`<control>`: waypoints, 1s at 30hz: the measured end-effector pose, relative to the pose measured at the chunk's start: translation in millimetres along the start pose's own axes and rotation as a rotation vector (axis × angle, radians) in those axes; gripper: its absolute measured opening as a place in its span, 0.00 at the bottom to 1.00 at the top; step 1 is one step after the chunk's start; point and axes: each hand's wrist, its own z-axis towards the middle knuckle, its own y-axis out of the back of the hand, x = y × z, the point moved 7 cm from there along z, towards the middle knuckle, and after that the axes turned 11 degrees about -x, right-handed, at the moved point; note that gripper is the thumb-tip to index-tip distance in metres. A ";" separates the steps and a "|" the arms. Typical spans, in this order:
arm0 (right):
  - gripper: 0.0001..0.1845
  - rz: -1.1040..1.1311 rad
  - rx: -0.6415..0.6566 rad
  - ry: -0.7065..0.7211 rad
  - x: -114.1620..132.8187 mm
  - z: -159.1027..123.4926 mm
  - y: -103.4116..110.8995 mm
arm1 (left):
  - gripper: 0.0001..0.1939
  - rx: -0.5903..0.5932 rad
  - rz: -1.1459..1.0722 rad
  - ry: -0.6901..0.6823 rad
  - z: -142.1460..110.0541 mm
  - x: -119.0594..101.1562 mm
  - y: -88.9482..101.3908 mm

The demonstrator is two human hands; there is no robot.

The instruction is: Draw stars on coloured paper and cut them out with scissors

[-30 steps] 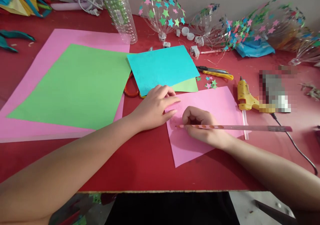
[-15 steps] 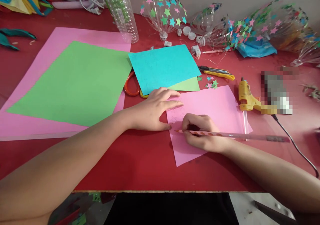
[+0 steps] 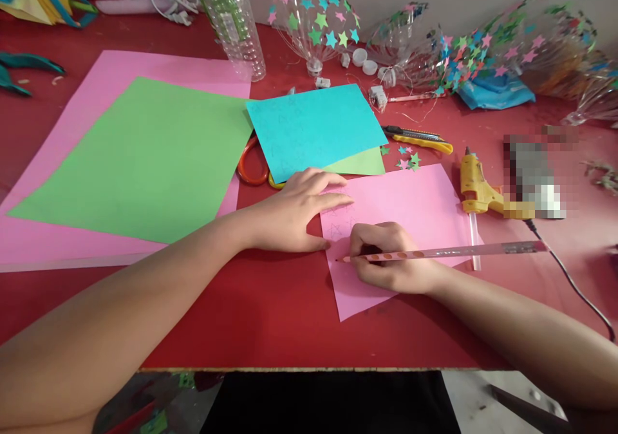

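Observation:
A pink pencil (image 3: 463, 250) is gripped in my right hand (image 3: 391, 257), its tip at the left part of a small pink sheet (image 3: 405, 196). Faint star outlines are drawn along that sheet's left side. My left hand (image 3: 304, 212) lies with fingers spread, thumb and fingertips on the sheet's left edge. Just beyond it is a blue sheet (image 3: 318, 125) with faint pencil marks, overlapping a light green piece (image 3: 362, 161). Orange-handled scissors (image 3: 253, 163) stick out from under the blue sheet.
A large green sheet (image 3: 140, 157) lies on a bigger pink sheet (image 3: 38, 244) at left. A plastic bottle (image 3: 236, 35) stands behind. To the right are a box cutter (image 3: 420, 139), cut-out stars (image 3: 409, 161) and a yellow glue gun (image 3: 476, 183). Star-covered plastic shapes (image 3: 313, 22) line the wall.
My right hand and the pencil tip have shifted slightly down the pink sheet. My left hand has slid down and its fingers have spread. More star lines show on the sheet.

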 end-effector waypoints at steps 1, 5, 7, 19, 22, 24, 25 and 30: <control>0.10 -0.012 0.001 0.004 -0.2 -0.3 -0.3 | 0.31 -0.003 0.000 0.000 -0.2 0.2 0.3; 0.10 -0.052 -0.025 0.012 0.6 -0.5 0.4 | 0.31 -0.014 0.000 -0.010 -1.0 0.3 1.4; 0.09 -0.055 -0.044 0.009 1.9 0.4 1.2 | 0.31 -0.015 -0.001 -0.013 -0.9 0.3 1.4; 0.07 -0.114 -0.135 -0.020 -0.6 2.2 4.9 | 0.31 0.033 0.016 -0.001 1.2 -1.1 0.9; 0.07 -0.125 -0.141 -0.030 -1.7 2.6 5.2 | 0.31 0.038 0.018 0.007 1.4 -1.7 1.2; 0.07 -0.130 -0.136 -0.040 -2.4 2.9 5.0 | 0.31 0.039 0.020 0.012 1.2 -1.7 1.2; 0.07 -0.131 -0.132 -0.044 -2.5 3.0 4.9 | 0.31 0.040 0.020 0.013 1.1 -1.7 1.1; 0.08 -0.108 -0.098 -0.033 -0.2 2.5 4.6 | 0.32 0.040 0.022 0.007 1.1 -1.0 0.4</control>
